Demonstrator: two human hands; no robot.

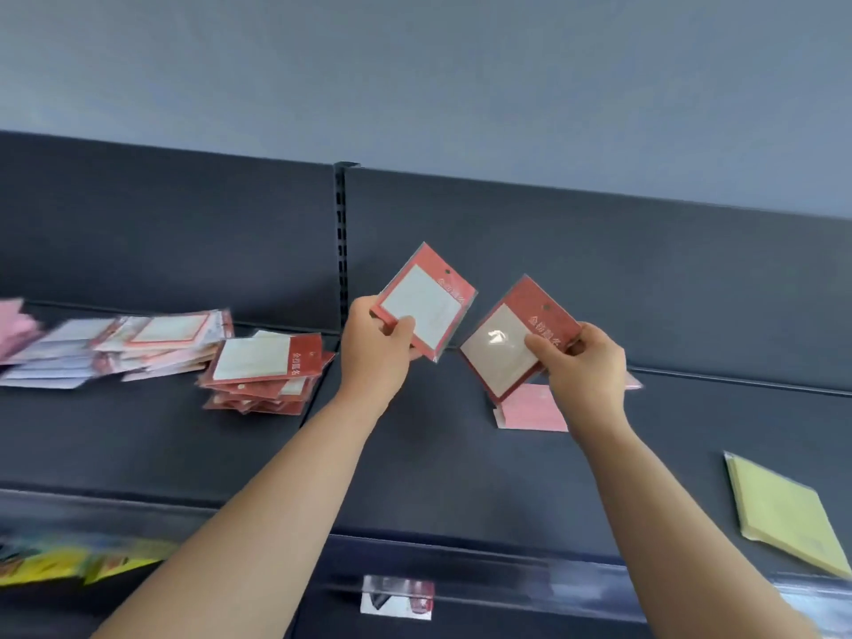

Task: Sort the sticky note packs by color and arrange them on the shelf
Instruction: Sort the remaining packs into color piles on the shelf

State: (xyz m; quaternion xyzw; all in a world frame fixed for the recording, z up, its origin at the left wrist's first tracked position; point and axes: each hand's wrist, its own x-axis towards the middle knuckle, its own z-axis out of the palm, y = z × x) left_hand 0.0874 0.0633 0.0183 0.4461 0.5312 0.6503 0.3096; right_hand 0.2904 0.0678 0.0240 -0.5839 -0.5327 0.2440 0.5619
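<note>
Packs (424,302), 1 each, pinched by left hand (375,348), right hand (588,366).

Above the shelf (461,477) two packs are held side by side: the left pack (426,302) in the left hand (375,343), the right pack (511,339) at its 3 o'clock in the right hand (585,362). A stack of packs (265,375) lies on the shelf at the left hand's 9 o'clock, with a loose heap (124,348) farther left. Beneath the right hand lies a single pack (530,408) — a pad (783,509) sits at its 4 o'clock.
</note>
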